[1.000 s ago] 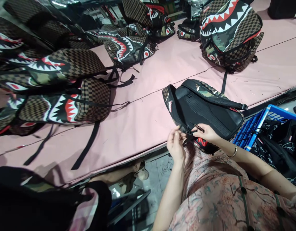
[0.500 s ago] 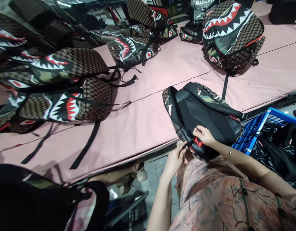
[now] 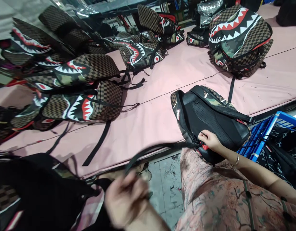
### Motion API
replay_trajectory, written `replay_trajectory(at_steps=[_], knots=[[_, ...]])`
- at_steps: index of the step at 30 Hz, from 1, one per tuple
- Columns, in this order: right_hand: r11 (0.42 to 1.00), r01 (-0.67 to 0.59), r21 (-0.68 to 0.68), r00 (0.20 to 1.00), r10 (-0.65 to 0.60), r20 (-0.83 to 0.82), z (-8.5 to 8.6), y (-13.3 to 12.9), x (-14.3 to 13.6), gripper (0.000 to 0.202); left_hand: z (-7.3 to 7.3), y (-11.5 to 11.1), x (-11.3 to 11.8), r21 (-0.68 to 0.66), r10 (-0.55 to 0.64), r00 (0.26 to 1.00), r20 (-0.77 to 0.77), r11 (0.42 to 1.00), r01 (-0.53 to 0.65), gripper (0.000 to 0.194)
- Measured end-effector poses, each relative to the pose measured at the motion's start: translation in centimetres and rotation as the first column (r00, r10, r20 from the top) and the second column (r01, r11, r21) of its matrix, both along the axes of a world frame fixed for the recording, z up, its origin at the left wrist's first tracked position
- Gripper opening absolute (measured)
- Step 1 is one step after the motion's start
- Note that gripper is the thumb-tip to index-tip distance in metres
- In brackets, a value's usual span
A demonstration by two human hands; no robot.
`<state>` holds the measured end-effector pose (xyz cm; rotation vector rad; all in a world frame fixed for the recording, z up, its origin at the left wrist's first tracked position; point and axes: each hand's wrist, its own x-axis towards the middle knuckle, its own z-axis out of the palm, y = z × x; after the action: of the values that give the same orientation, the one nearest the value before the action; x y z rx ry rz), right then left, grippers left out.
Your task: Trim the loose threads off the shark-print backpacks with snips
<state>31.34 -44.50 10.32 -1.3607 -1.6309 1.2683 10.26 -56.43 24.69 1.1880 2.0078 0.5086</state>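
A black padded backpack [image 3: 207, 115] lies back side up at the table's front edge, against the floral clothing. My right hand [image 3: 209, 141] is pinched at its lower left side, next to a bit of red; what the fingers hold is too small to make out. Lower and to the left, my left hand [image 3: 128, 199] is blurred, with its fingers closed on a black strap [image 3: 157, 147]. That strap stretches in an arc from the backpack to the hand.
Several shark-mouth backpacks [image 3: 106, 99] are heaped on the pink table [image 3: 152, 118] at the left. Another backpack [image 3: 241, 38] stands at the back right. A blue basket [image 3: 266, 136] holds black items at the right. A person in black [image 3: 42, 192] is at the lower left.
My left hand has moved away from the backpack, down and to the left, drawing the black strap out. My right hand stays at the backpack. The whole view has shifted slightly.
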Motion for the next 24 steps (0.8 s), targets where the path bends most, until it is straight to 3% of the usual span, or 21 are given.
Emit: replay_trajectory(at_steps=[1, 2, 4, 5, 7, 11, 16, 20, 24], knots=[[0.999, 0.027, 0.027, 1.000, -0.027, 0.016, 0.4, -0.3, 0.4, 0.020, -1.1, 1.2, 1.2, 0.099, 0.045, 0.986, 0.162, 0.993, -0.062, 0.036], [0.997, 0.051, 0.060, 0.998, -0.052, 0.022, 0.8, -0.6, 0.9, 0.023, -2.1, 2.3, 2.3, 0.191, 0.062, 0.918, 0.391, 0.971, -0.147, 0.039], [0.988, 0.072, 0.134, 0.997, -0.075, 0.013, 2.1, -1.3, 2.0, 0.023, -3.7, 3.8, 4.4, 0.243, -0.003, 0.634, 0.773, 0.925, -0.291, 0.051], [0.982, 0.066, 0.177, 0.998, -0.068, 0.005, 2.8, -1.7, 2.5, 0.021, -4.1, 4.3, 5.3, 0.222, -0.038, 0.501, 0.864, 0.924, -0.312, 0.056], [0.962, 0.023, 0.272, 1.000, -0.023, -0.003, 4.3, -2.5, 3.4, 0.019, -4.6, 4.6, 6.4, 0.177, -0.048, 0.398, 0.916, 0.939, -0.295, 0.058], [0.881, -0.128, 0.456, 0.991, 0.132, 0.023, 6.4, -3.6, 3.9, 0.021, -4.5, 4.5, 6.9, 0.156, -0.045, 0.389, 0.920, 0.953, -0.261, 0.060], [0.804, -0.187, 0.564, 0.982, 0.148, 0.115, 6.9, -3.3, 2.9, 0.021, -4.4, 4.1, 7.1, 0.147, -0.042, 0.429, 0.902, 0.966, -0.214, 0.066], [0.781, -0.190, 0.594, 0.980, 0.111, 0.167, 6.9, -2.8, 2.6, 0.020, -4.4, 3.8, 7.2, 0.128, -0.030, 0.431, 0.902, 0.972, -0.199, 0.064], [0.812, -0.167, 0.559, 0.982, 0.084, 0.171, 7.0, -2.8, 3.1, 0.020, -4.2, 4.0, 7.1, 0.134, -0.029, 0.422, 0.906, 0.966, -0.221, 0.062]])
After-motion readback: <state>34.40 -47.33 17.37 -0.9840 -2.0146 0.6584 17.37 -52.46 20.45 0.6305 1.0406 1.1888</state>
